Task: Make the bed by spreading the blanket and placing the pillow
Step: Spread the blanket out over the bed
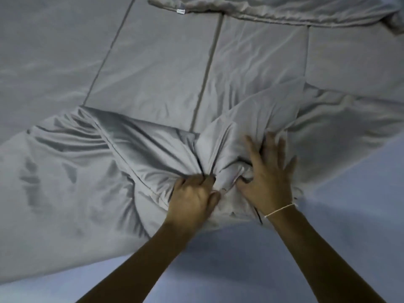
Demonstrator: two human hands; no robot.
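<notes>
A grey quilted blanket (pixel 153 68) with stitched seams lies spread over the bed, bunched into folds at its near edge. My left hand (pixel 193 199) grips a gathered clump of that near edge, fingers curled into the cloth. Beside it, my right hand (pixel 267 171) lies on the bunched fabric with fingers spread, its thumb tucked against a fold; a thin white string circles the wrist. A folded flap of the blanket (pixel 262 110) sticks up just beyond my right hand. No pillow is clearly in view.
A second rumpled grey piece of bedding (pixel 284 9) with a small white tag lies across the far top. The pale blue sheet or floor (pixel 240 259) shows below the blanket's near edge, under my forearms.
</notes>
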